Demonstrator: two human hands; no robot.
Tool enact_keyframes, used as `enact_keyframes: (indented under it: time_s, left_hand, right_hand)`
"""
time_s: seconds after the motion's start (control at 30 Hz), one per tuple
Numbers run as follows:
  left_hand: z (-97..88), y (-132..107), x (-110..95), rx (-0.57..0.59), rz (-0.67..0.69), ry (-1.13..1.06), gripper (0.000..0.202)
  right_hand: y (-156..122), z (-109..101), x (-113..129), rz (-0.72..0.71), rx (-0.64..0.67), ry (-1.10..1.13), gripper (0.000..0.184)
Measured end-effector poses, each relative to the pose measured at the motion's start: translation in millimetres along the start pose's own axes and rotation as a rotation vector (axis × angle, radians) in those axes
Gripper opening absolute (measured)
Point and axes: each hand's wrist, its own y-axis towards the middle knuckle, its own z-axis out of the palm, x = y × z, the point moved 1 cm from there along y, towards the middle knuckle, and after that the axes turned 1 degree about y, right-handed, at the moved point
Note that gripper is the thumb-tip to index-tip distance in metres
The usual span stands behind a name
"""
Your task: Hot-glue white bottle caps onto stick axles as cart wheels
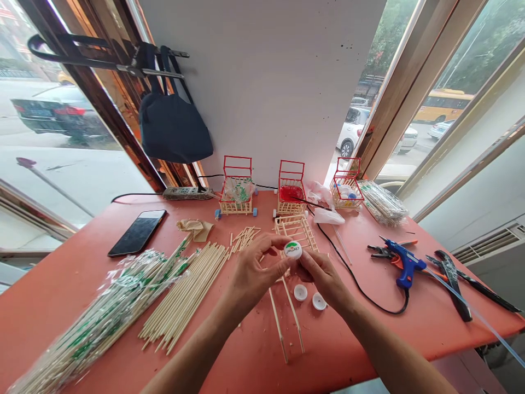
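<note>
A white bottle cap (292,250) with green and dark print is held up over the middle of the table. My left hand (256,262) pinches it from the left between thumb and fingers. From the right, the fingers of my right hand (326,273) close on the same cap; their tips are partly hidden behind it. Two more white caps (301,293) lie on the table below my right hand. Beneath my hands, two thin wooden sticks (275,323) run toward the near edge. Just beyond is a small stick frame (301,229), partly covered by my hands.
Loose wooden sticks (184,295) and a plastic-wrapped bundle (110,306) lie left, near a phone (138,232). Three small stick carts (237,203) stand at the back. At right are a blue glue gun (406,265), its cord, and pliers (453,282).
</note>
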Motion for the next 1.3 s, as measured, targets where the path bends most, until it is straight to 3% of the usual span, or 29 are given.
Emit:
enact_keyframes:
  time_s: [0.93, 1.3]
  left_hand:
    - [1.8, 0.0, -0.6, 0.0, -0.029, -0.032, 0.02]
    - [0.8, 0.1, -2.9, -0.011, 0.018, 0.01, 0.016]
  right_hand:
    - [3.5, -0.2, -4.6, -0.08, 0.047, 0.024, 0.053]
    - [2.4, -0.8, -8.3, -0.069, 0.088, 0.066, 0.047]
